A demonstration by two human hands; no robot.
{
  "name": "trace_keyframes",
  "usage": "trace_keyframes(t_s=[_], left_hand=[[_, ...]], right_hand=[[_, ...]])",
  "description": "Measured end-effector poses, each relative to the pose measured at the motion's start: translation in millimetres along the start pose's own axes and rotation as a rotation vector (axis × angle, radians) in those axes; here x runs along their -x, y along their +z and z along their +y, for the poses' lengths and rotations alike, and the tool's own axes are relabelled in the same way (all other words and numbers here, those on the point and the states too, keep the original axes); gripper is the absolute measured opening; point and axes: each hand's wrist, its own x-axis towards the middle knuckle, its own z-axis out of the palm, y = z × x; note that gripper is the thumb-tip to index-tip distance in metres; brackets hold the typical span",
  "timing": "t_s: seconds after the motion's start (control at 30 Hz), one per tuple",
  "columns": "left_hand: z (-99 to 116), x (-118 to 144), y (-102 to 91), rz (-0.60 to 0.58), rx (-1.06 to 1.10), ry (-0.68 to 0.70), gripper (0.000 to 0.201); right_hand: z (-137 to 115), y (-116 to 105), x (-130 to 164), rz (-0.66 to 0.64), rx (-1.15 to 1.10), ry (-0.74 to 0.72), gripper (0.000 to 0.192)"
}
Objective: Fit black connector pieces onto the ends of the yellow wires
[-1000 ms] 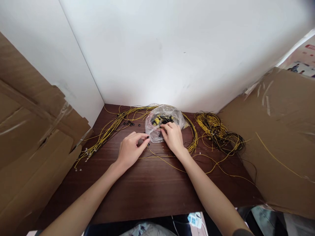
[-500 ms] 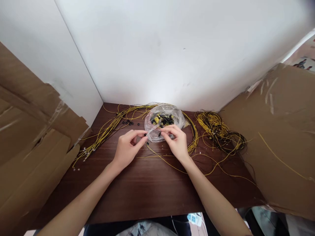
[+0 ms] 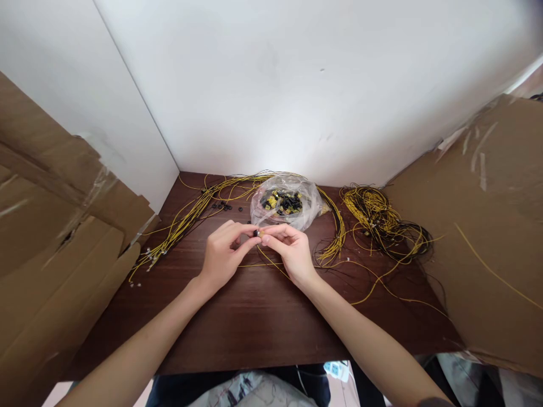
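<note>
My left hand [image 3: 224, 254] and my right hand [image 3: 288, 249] meet fingertip to fingertip above the dark wooden table [image 3: 254, 316]. Between them is a small black part [image 3: 255, 232], pinched by the left fingers, and a small yellowish piece [image 3: 262, 232] in the right fingers. A thin yellow wire [image 3: 271, 264] trails down from the fingers onto the table. Just behind the hands lies a clear plastic bag [image 3: 285, 204] holding several black and yellow parts.
A long bundle of yellow wires [image 3: 186, 220] runs along the table's left and back. A tangled coil of yellow and black wires [image 3: 382, 223] lies at the right. Loose black parts [image 3: 223, 206] sit near the back. Cardboard sheets [image 3: 51, 237] flank both sides.
My right hand came away from the bag with a small piece and moved toward me. My left hand lifted its black part from the table, and both hands met in front of the bag.
</note>
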Motion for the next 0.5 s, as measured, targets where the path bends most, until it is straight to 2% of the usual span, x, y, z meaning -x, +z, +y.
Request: trace_keyframes(t_s=[0.33, 0.5], left_hand=[[1.8, -0.4, 0.8, 0.004, 0.022, 0.002, 0.016], [0.8, -0.2, 0.8, 0.007, 0.045, 0.007, 0.015]], right_hand=[[-1.0, -0.3, 0.4, 0.052, -0.001, -0.026, 0.010], [-0.4, -0.3, 1.3, 0.038, -0.005, -0.036, 0.006]])
